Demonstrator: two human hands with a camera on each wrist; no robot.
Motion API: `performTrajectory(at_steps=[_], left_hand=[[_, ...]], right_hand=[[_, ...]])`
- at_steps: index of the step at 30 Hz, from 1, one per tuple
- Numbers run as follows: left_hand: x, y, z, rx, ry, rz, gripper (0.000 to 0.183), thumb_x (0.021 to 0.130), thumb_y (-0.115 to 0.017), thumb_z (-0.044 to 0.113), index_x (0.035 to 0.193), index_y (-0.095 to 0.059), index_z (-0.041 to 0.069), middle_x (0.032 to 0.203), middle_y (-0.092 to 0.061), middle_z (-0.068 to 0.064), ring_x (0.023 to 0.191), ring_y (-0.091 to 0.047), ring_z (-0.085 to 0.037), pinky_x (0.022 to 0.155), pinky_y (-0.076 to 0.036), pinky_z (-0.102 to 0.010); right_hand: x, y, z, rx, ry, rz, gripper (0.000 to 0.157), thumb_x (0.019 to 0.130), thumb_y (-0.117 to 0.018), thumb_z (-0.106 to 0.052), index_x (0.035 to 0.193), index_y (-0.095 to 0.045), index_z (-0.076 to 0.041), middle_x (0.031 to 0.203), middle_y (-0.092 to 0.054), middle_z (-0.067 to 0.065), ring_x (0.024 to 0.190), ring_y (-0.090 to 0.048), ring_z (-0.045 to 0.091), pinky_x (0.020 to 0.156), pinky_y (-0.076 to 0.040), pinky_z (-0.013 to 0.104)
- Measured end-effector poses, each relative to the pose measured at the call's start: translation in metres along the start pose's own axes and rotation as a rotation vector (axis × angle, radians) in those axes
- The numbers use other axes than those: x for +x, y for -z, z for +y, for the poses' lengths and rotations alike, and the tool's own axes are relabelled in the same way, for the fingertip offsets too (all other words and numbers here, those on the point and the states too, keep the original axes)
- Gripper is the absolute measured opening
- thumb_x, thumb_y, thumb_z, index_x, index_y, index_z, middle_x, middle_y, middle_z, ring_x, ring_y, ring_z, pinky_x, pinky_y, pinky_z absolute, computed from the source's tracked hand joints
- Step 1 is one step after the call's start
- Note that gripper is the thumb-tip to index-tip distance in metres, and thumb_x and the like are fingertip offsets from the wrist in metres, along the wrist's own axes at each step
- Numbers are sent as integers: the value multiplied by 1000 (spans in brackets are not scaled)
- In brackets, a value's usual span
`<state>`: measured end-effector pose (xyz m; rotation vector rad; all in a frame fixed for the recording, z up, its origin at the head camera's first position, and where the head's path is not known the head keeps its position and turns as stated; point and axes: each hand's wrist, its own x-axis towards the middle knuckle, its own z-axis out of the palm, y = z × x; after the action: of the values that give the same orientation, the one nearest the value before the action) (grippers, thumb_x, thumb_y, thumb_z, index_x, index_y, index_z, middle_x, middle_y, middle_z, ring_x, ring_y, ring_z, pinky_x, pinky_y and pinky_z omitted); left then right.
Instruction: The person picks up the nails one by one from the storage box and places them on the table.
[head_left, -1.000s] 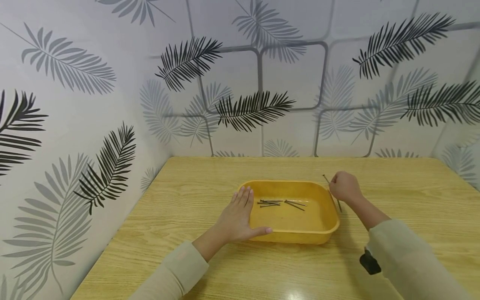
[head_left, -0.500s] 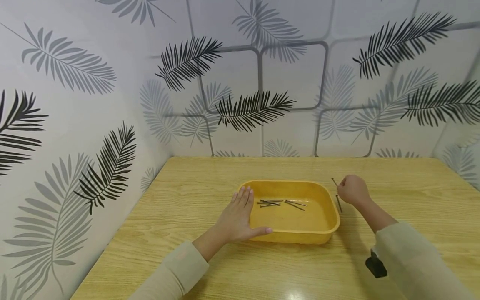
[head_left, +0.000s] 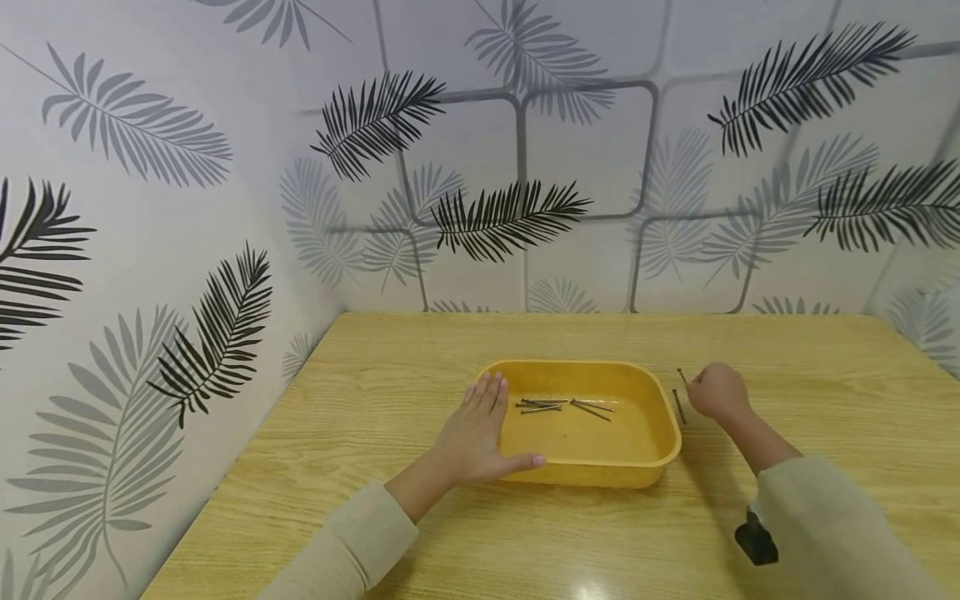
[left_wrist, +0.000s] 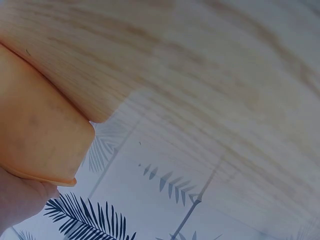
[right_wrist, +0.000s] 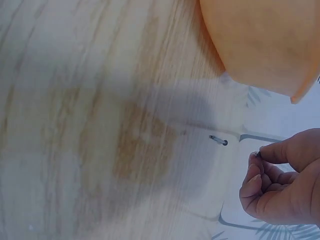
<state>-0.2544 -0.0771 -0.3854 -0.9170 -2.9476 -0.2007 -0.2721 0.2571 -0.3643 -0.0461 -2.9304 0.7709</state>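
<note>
The loose nail (head_left: pixel 678 406) lies on the table (head_left: pixel 840 383) between the yellow tray (head_left: pixel 592 444) and the right hand (head_left: pixel 720 392) — the nearer one — its long axis running roughly along the tray's right end. That hand pinches a second nail (head_left: pixel 682 377); the left hand (head_left: pixel 474 437) rests, fingers straight, on the tray's left end.

- Mostly hidden in the right hand (head_left: pixel 718 392): pinched nail (head_left: pixel 682 377).
- Mostly covered by the left hand (head_left: pixel 471 437): left edge of yellow tray (head_left: pixel 588 474).
- Too bunched to count, toward that edge: loose nails (head_left: pixel 542 406).
- Too dark to identify: black object (head_left: pixel 756 540) beside right sleeve (head_left: pixel 832 525).
</note>
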Motion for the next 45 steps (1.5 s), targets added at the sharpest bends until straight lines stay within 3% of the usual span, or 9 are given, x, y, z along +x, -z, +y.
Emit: performTrajectory(at_steps=[8, 16, 28, 40, 45], left_hand=[[0, 1, 0, -10, -8, 3, 106, 83, -42, 72, 146, -8, -6, 155, -5, -20, 145, 0, -31, 118, -9, -42], [0, 2, 0, -4, -11, -2, 105, 83, -42, 71, 146, -8, -6, 155, -5, -20, 145, 0, -31, 118, -9, -43], [0, 1, 0, -7, -3, -6, 105, 83, -44, 69, 147, -7, -5, 155, -4, -20, 145, 1, -30, 118, -9, -43], [-1, 2, 1, -19, -8, -1, 104, 84, -46, 68, 146, -8, -6, 155, -5, -20, 145, -1, -31, 118, -9, -43], [-1, 2, 1, -20, -4, 0, 104, 83, -46, 68, 147, -7, -5, 155, -5, -20, 145, 0, -31, 118, -9, -43]], right_hand=[[1, -4, 11, -30, -51, -4, 38, 71, -38, 1, 42, -25, -20, 43, -19, -10, 46, -17, 7, 44, -22, 18], [-1, -7, 21, -2, -131, -5, 31, 69, -40, -2, 45, -29, -17, 45, -27, -5, 46, -29, 12, 43, -28, 21], [-3, -12, 28, -74, -94, -30, 30, 73, -46, -4, 50, -30, -15, 53, -37, 2, 52, -39, 19, 46, -34, 27], [-5, -15, 25, -85, -135, -41, 31, 76, -45, -3, 49, -33, -13, 54, -42, 5, 52, -41, 19, 45, -38, 27], [-4, -14, 23, -112, -152, -33, 26, 76, -46, -2, 51, -41, -8, 58, -47, 11, 55, -45, 22, 47, -43, 32]])
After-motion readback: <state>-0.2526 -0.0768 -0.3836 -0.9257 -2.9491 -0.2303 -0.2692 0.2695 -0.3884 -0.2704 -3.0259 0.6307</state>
